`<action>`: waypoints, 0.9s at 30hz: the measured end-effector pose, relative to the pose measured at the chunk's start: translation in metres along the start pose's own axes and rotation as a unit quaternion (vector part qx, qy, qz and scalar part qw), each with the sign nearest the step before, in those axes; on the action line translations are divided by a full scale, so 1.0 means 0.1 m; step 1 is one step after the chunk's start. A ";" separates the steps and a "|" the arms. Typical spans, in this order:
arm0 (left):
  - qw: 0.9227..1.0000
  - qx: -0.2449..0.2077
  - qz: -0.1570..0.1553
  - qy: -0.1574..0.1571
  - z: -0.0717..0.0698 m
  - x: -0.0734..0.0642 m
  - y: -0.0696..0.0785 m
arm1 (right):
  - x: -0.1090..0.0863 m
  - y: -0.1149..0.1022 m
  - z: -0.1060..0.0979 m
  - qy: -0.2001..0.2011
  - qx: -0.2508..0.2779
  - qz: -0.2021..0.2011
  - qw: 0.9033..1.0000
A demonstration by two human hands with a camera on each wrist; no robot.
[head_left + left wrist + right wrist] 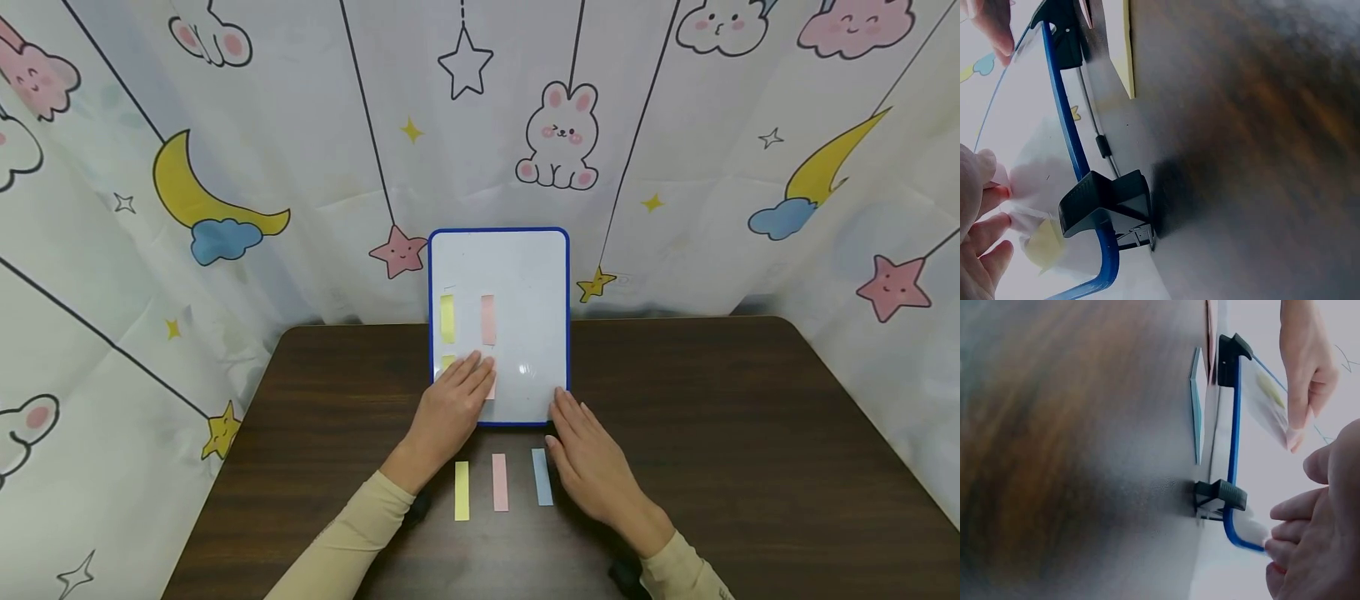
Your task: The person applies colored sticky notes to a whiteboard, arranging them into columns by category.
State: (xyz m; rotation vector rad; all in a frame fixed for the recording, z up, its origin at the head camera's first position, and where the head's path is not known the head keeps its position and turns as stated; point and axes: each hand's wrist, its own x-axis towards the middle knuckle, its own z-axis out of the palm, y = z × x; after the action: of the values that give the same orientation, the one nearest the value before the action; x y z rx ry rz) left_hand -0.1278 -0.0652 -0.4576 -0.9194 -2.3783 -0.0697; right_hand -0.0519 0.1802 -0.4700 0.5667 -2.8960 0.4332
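A whiteboard [525, 275] with a blue frame stands upright on the table. My left hand [453, 408] lies with straight fingers over a lower pink strip [491, 392], pressing it against the board. Partly behind those fingers is a lower yellow strip [448, 362]. Above them, another yellow strip [447, 318] and another pink strip [488, 320] are stuck on the board. My right hand [596, 462] has its fingertips at the board's lower right edge, fingers straight and holding nothing.
In front of the board, a yellow strip [462, 492], a pink strip [500, 483] and a blue strip [542, 477] lie in a row on the dark table [712, 417]. Black feet [1110, 203] grip the board's bottom frame. A patterned curtain [315, 125] hangs behind.
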 end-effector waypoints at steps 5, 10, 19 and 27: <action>1.000 -0.005 0.000 -0.004 0.00 -0.01 0.00 | 0.00 0.02 0.01 -0.005 0.003 0.002 1.000; 1.000 -0.014 0.004 -0.003 0.01 -0.02 0.00 | 0.00 0.02 0.02 -0.009 0.003 0.001 1.000; 1.000 -0.011 0.002 -0.029 0.01 -0.04 0.00 | -0.01 0.03 0.03 -0.010 0.004 0.000 1.000; 0.999 -0.028 0.001 -0.044 0.00 -0.08 0.01 | -0.01 0.04 0.03 -0.005 0.000 -0.007 1.000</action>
State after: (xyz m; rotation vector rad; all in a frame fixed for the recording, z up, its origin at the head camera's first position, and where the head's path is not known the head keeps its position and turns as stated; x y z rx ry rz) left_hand -0.1222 -0.0687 -0.4617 -0.9704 -2.4669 -0.0978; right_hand -0.0525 0.1833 -0.4742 0.5895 -2.8998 0.4284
